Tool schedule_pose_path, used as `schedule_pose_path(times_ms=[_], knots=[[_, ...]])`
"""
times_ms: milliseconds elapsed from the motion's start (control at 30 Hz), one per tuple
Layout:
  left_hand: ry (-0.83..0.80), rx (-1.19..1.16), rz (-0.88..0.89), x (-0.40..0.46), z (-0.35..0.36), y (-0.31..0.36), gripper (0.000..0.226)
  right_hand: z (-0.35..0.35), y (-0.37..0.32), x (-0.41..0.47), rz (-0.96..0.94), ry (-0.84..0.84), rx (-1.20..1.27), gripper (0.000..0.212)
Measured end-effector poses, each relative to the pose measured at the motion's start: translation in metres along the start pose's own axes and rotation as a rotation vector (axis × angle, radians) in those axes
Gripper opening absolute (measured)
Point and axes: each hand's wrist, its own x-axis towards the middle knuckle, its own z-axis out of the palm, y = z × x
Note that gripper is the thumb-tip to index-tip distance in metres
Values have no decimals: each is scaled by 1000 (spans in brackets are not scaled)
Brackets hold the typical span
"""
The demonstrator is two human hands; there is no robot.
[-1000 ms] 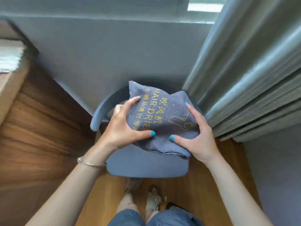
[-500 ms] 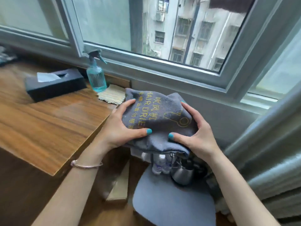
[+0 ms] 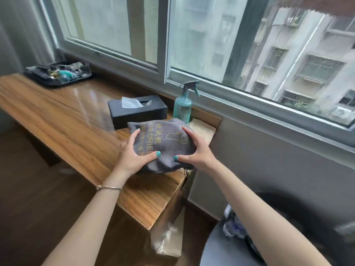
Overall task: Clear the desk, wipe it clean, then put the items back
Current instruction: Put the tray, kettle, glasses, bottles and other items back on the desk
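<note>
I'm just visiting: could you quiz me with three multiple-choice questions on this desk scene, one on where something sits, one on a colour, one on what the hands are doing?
1. Where does the teal plastic spray bottle stand?
A. by the window at the wooden desk's back edge
B. on the floor
C. on the chair

2. What colour is the rectangular tissue box?
A. white
B. black
C. red

3. How is the grey drawstring hair-dryer bag held?
A. lying untouched
B. left hand alone
C. both hands, with the right hand gripping too

Answers: A, the bottle stands right of the tissue box below the window frame; B, its sides are black; C, fingers of each hand curl round the bag.
</note>
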Motion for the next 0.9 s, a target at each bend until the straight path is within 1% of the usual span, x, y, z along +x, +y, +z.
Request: schedule_pose_path(times_ms=[100,200,267,333,400,433,533,567,700,900], knots=[[55,-20,-9,28,-11,-18,101,30,-4,35,41,53,-32,96],[103,-13,1,54,-18,-27,102,44,-8,59,35,114,-12,90],[76,1,-42,65,-16,-36,102,54,-6,67,59,117,-19,89],[4,16,-106,69,-11,-47,101,65,5,71,128,80,-54,89],[-23,69,-135,69,-5,-59,100,73,19,69,204,28,-116,91],[-16,118,-145,69,-2,-64,99,75,26,66,232,-3,-188,93],[19,289,-144,66,3,-70,94,73,39,51,266,-99,-534,94],[29,320,-138,66,4,-71,95,72,41,47,277,-121,-574,93],[50,340,-155,65,7,-71,97,74,39,46,306,-128,-600,90],[19,389,-173,63,1,-64,99,69,29,41,349,-159,-652,88]])
